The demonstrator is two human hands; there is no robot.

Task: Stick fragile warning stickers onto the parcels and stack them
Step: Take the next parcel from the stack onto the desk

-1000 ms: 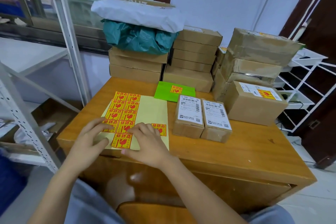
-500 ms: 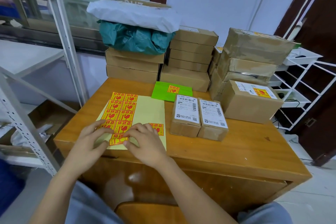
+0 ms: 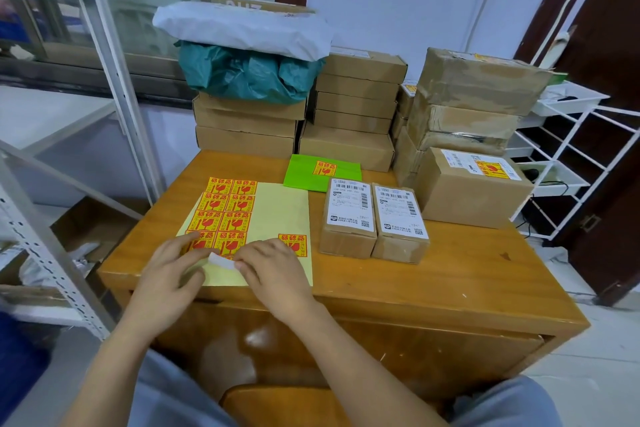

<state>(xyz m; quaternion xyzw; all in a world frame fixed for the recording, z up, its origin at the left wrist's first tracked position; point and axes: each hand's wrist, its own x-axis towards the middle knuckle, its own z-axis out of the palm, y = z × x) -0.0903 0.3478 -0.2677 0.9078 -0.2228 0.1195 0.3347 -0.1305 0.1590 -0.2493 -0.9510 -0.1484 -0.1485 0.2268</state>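
Bare forearms and hands [image 3: 221, 267], no sleeves; grey-blue trousers [image 3: 502, 406].

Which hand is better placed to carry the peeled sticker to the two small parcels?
Probably the right hand: it pinches the sticker and is nearer the small parcels; the left hand rests on the sheet.

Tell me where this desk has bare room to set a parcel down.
Bare wood lies in front of the two small labelled parcels and the larger box, out to the desk's right front corner. The back edge is crowded with stacked boxes; the sticker sheet fills the left.
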